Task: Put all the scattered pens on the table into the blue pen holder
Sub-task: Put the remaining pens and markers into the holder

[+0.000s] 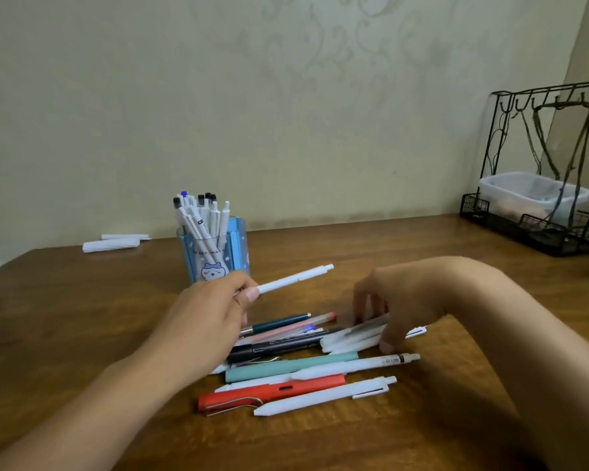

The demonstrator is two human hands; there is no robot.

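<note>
the blue pen holder (215,248) stood toward the desk's (82,317) far edge, already crowded with white pens; its faint print was too small to read. just before it, the left hand (206,317) pinched 1 white pen (295,278), best tipped upright and slid into a gap. the right hand (388,307) curled onto white pens (351,341) in the pile; whether it gripped them, i cannot tell.

Blue pen holder (218,251) with pale stars and a cartoon cat; white pens (203,215) inside — black and blue caps. On the brown wood-grain surface (82,317): red pen (272,394), teal pen (286,367), white pen (323,396) — black wire rack (538,171).
</note>
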